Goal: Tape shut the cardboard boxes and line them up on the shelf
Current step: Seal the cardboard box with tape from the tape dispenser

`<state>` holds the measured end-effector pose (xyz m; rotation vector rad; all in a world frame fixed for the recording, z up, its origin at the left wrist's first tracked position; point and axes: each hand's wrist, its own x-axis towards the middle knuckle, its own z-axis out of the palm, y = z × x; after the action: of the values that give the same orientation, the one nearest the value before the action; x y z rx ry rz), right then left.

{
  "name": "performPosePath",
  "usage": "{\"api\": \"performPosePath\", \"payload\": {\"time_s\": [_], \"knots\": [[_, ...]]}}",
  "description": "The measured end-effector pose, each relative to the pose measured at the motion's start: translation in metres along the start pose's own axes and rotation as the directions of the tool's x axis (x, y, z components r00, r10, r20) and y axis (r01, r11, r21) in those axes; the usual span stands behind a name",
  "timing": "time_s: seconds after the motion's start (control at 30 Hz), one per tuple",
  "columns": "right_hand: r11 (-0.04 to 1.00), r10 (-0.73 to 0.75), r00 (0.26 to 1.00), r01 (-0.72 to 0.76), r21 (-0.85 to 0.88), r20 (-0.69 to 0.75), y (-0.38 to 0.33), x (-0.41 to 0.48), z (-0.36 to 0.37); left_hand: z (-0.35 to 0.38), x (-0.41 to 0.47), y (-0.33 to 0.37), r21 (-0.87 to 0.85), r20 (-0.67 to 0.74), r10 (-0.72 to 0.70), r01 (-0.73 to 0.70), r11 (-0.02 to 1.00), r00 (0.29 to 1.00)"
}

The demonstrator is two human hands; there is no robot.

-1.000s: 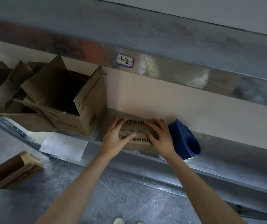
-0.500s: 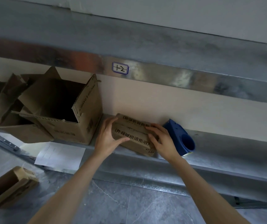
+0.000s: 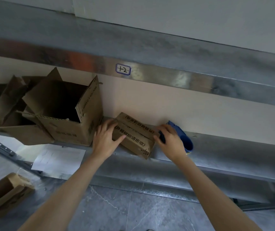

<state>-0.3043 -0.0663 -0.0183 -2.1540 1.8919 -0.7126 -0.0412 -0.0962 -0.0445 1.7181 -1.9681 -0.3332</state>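
The small box lay skewed on the shelf beside the open box, the left hand gripping its end with curled fingers. The right hand seemed to curl its fingers round the blue tape dispenser. I judged the flaps wanted pressing flush before any tape ran along the seam.

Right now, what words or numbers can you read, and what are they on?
"1-2", handwritten, on the sticker on the shelf beam.
"(外箱破损请拒收)" on the small box, printed on both top flaps.
Side print on the big open box: too blurred.
Marks on the sheet of paper: too faint.
On the tape dispenser: no text seen.
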Motion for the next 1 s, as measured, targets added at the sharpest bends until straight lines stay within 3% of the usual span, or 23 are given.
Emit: {"api": "performPosePath", "payload": {"time_s": [0.07, 0.2, 0.33, 0.67, 0.87, 1.0], "knots": [[0.994, 0.061, 0.998, -0.063, -0.088, -0.030, 0.011, -0.001, -0.008, -0.003, -0.002, 0.003, 0.047, -0.003, -0.015, 0.015, 0.999, 1.000], [0.917, 0.228, 0.971, -0.188, -0.351, 0.076, 0.036, -0.007, -0.016, -0.006, -0.009, 0.009, 0.210, 0.008, -0.029, 0.027, 0.977, 1.000], [0.887, 0.287, 0.939, -0.186, -0.424, 0.188, 0.055, -0.016, -0.015, -0.005, -0.015, 0.019, 0.279, 0.009, -0.062, 0.057, 0.959, 0.998], [0.974, 0.215, 0.873, -0.223, -0.033, 0.437, 0.076, -0.013, -0.015, 0.010, -0.036, 0.053, 0.292, 0.008, -0.153, 0.144, 0.946, 0.988], [0.962, 0.174, 0.830, -0.257, 0.088, 0.530, 0.078, 0.004, -0.027, 0.018, -0.042, 0.074, 0.284, -0.007, -0.186, 0.180, 0.942, 0.983], [0.967, 0.190, 0.835, -0.249, 0.047, 0.516, 0.079, 0.005, -0.028, 0.019, -0.042, 0.080, 0.282, -0.013, -0.185, 0.181, 0.942, 0.983]]}}
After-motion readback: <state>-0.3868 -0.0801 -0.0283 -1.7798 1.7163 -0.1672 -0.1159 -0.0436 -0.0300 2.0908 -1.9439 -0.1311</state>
